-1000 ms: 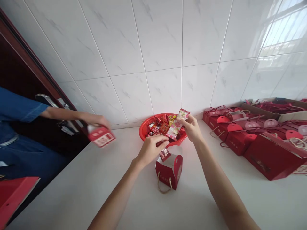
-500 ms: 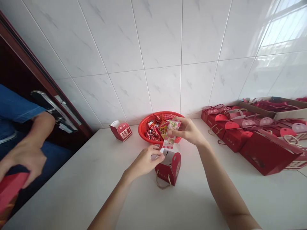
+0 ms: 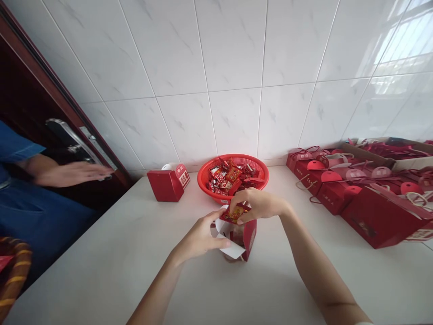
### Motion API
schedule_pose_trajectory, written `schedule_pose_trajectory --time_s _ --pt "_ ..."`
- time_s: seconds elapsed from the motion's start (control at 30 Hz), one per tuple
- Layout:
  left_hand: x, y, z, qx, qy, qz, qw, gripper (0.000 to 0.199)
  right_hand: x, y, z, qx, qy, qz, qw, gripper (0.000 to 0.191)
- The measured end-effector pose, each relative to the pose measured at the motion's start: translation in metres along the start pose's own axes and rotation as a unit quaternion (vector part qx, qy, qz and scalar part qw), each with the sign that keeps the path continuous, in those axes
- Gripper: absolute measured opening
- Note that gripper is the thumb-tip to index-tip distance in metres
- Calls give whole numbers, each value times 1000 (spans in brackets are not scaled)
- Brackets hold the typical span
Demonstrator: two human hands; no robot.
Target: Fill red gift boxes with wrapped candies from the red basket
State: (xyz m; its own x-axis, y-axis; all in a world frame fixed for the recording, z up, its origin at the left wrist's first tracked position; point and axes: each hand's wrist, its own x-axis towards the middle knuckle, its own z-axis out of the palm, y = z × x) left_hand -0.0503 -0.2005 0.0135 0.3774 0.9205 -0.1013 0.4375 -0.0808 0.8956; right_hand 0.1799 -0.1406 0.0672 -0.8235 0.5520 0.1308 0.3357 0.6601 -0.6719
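Observation:
A small red gift box [image 3: 250, 237] with white inner flaps stands open on the white counter in front of me. My left hand [image 3: 204, 234] grips its left side, thumb on a white flap and fingers at the back edge. Above the box's opening, my right hand [image 3: 259, 205] pinches a red-and-yellow candy packet [image 3: 237, 213], partly hidden by my fingers. Behind the box is a red plastic basket [image 3: 204, 189] filled with wrapped candies [image 3: 230, 176].
Red gift boxes [image 3: 165, 185] stand left of the basket. Rows of closed red boxes [image 3: 331, 194] and a cardboard carton [image 3: 372, 156] line the right side. At left, a co-worker's hand [image 3: 74, 174] reaches past a door handle [image 3: 76, 144], above a woven basket [image 3: 15, 275].
My right hand has come down from the candy basket to the box with the packets. My left hand has taken the flap. A red box has appeared at left, and the co-worker's hand is now empty.

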Motion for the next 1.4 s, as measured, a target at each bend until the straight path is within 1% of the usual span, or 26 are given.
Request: schedule_pose_trajectory --time_s 0.07,0.2,0.27,0.3,0.37,0.43,0.5,0.57,0.63,0.7,0.8,0.87,0.93,1.03,1.07,1.13,1.17,1.23,1.3,1.37,1.4 --pt "-1 1 1 7 8 3 1000 83 -3 0 -3 7 27 -11 1000 14" --pt "-3 10 3 15 2 28 999 80 -10 -3 -11 44 121 -52 990 18" --pt "-5 13 5 27 13 47 998 78 -13 -6 -12 42 139 -72 987 24" --pt "-5 13 6 34 16 55 998 75 -15 -7 -12 33 138 -77 987 29" --pt "-6 12 6 48 25 55 997 75 -17 -9 -10 5 121 -68 990 43" --pt "-6 9 6 61 36 33 997 84 -17 -10 -5 -34 91 -23 995 53" --pt "-6 7 5 72 43 14 996 95 -15 -10 2 -80 48 39 995 51" --pt "-6 7 5 72 40 17 996 96 -9 -10 10 -113 5 74 991 43" --pt "-7 9 5 63 31 43 997 90 -1 -8 17 -113 -32 72 990 37" --pt "-7 10 5 53 28 68 996 85 4 -7 21 -103 -46 67 991 37" --pt "-8 7 4 50 44 62 996 88 4 -6 18 -107 -12 74 991 39" --pt "-7 3 4 52 48 43 997 93 0 -6 13 -101 13 63 993 36" --pt "-6 -1 3 52 45 35 997 94 -7 -7 9 -76 17 44 996 31" --pt "-5 -6 1 44 57 32 997 94 -20 -5 9 -32 -13 24 999 15" --pt "-5 -7 1 43 63 31 997 94 -25 -3 11 -20 -25 19 999 13" --pt "-5 -8 1 49 71 27 996 93 -35 3 15 -3 -33 15 999 21" --pt "-5 -8 2 54 71 25 996 93 -40 6 18 1 -25 17 1000 24" --pt "-6 -8 3 64 65 19 996 91 -48 13 25 5 17 28 999 25" --pt "-5 -8 4 74 65 16 995 89 -53 19 33 8 83 36 996 26" --pt "-4 -8 7 83 75 24 993 87 -56 24 41 6 157 41 987 27" --pt "-4 -7 8 87 81 32 992 86 -57 25 44 0 184 44 982 25"
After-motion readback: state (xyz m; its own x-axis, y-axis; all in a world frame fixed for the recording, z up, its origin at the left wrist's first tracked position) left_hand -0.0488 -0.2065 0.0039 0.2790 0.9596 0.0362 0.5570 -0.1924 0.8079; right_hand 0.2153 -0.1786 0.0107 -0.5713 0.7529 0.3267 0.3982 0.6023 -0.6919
